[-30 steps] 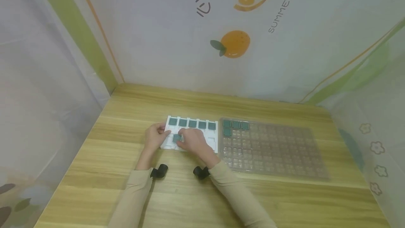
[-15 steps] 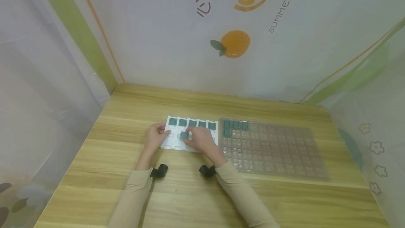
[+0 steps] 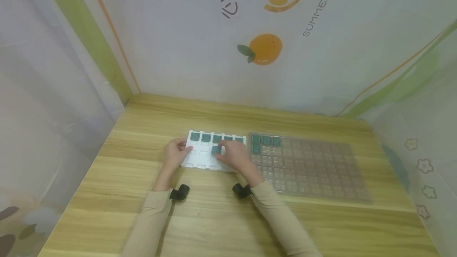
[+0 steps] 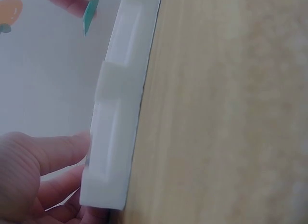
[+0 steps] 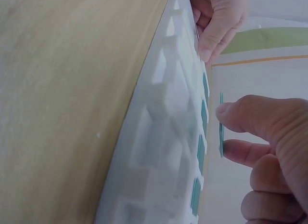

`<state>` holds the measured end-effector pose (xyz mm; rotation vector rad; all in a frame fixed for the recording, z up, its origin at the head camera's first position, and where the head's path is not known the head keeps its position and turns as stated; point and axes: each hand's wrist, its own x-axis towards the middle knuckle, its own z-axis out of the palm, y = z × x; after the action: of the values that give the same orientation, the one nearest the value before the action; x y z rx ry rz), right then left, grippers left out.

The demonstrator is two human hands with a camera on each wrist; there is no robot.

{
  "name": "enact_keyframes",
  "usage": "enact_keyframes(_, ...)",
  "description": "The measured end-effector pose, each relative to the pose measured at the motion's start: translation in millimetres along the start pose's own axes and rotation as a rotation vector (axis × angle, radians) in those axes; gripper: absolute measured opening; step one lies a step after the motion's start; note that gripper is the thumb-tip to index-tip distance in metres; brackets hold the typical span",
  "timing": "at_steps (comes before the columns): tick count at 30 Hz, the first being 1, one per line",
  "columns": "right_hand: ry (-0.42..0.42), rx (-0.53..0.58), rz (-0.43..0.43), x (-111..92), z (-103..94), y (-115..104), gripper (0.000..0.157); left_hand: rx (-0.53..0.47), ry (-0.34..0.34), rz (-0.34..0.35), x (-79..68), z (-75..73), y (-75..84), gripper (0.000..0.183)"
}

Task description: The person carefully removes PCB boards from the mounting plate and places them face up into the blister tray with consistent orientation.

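Observation:
A white compartment tray (image 3: 204, 158) lies on the table, its far row filled with several green square chips (image 3: 195, 136). My left hand (image 3: 175, 154) grips the tray's left end, thumb on top and fingers at the side and underneath. Between the thumb and a finger of my right hand (image 3: 236, 155) is a thin green square chip (image 3: 216, 150), pinched by its edges. The right wrist view shows this held chip (image 5: 221, 125) raised clear of the tray, edge-on to the camera. My right hand hides part of the tray's right side.
Just right of the white tray lies a larger clear plastic tray (image 3: 314, 165) with many small pockets. Several green chips (image 3: 266, 140) sit in its far left corner. The wooden table (image 3: 200, 217) meets a printed cloth backdrop (image 3: 192, 58) behind.
My right hand has moved rightward and slightly away over the white tray, carrying the green chip. My left hand has kept its grip on the tray's left end.

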<state>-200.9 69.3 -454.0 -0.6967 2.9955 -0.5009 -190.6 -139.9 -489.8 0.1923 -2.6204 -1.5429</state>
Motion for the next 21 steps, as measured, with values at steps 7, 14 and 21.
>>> enact_keyframes(7,0.027,-0.001,-0.022,-1.6,-1.9,6.8,0.026,0.003,0.009,0.005,1.0,1.1,-1.4,0.036)
enact_keyframes(14,0.041,0.017,-0.020,-4.4,-4.6,13.1,0.026,0.003,0.011,0.007,0.7,1.2,-1.3,0.035)
enact_keyframes(21,0.050,0.015,-0.009,-7.9,-8.0,23.1,0.029,-0.001,0.011,-0.006,-0.1,0.9,0.7,0.036)
